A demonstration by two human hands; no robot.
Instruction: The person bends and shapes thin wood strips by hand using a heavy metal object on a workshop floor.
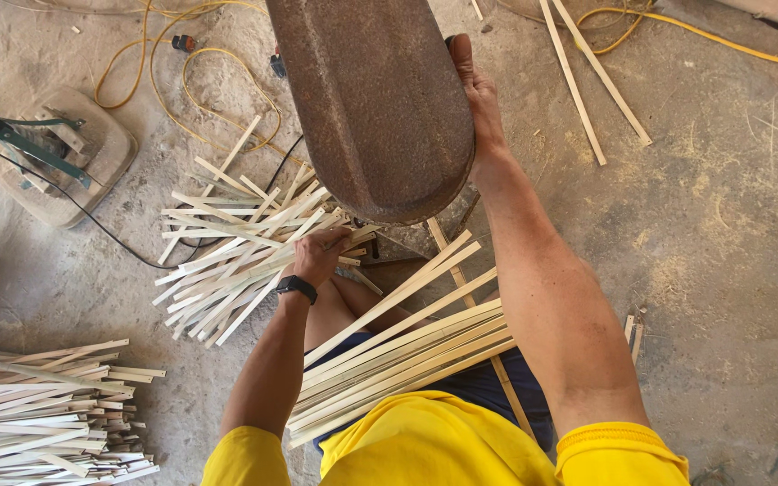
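Two hands (317, 256) — three strip piles (236, 247)

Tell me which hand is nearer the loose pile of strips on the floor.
Left. The left hand touches the loose strip pile; the right hand rests on the rusty metal housing, apart from it.

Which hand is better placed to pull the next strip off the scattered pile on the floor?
Left, probably. The left hand already rests on the scattered strips, fingers closed around one. The right hand is up against the rusty machine housing, away from that pile.
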